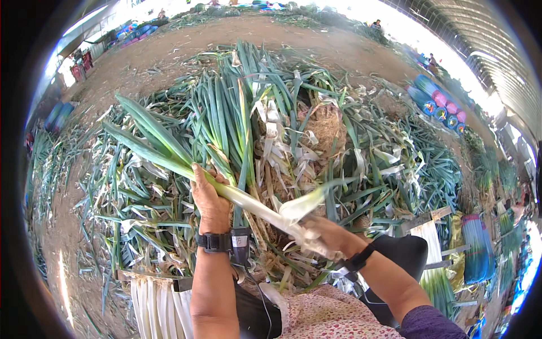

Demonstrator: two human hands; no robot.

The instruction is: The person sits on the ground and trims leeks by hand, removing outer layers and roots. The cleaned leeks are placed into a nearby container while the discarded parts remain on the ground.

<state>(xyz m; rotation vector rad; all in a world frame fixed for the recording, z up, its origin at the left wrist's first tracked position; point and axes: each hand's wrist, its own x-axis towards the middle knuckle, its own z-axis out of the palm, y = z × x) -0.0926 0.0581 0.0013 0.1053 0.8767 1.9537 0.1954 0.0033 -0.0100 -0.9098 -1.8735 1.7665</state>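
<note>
A long green onion (248, 202) slants across in front of me, its green leaves toward the far left and its white root end toward the near right. My left hand (210, 198) is wrapped round the stalk where green turns to white. At the white lower part, my right hand (327, 234) is blurred by motion, its fingers curled in beside the stalk. A loose pale outer leaf (307, 203) stands out from the stalk next to that hand, smeared too. Beyond lies a heap of unpeeled green onions (226, 107), with a matted root bundle (324, 127) to its right.
Stripped leaves (147, 192) pile up all round. White stalks lie in a rack (161, 305) at lower left, more (432, 254) in one at right. A black seat-like pad (403, 254) is by my right arm. Wrapped bundles (477, 248) stand farther right.
</note>
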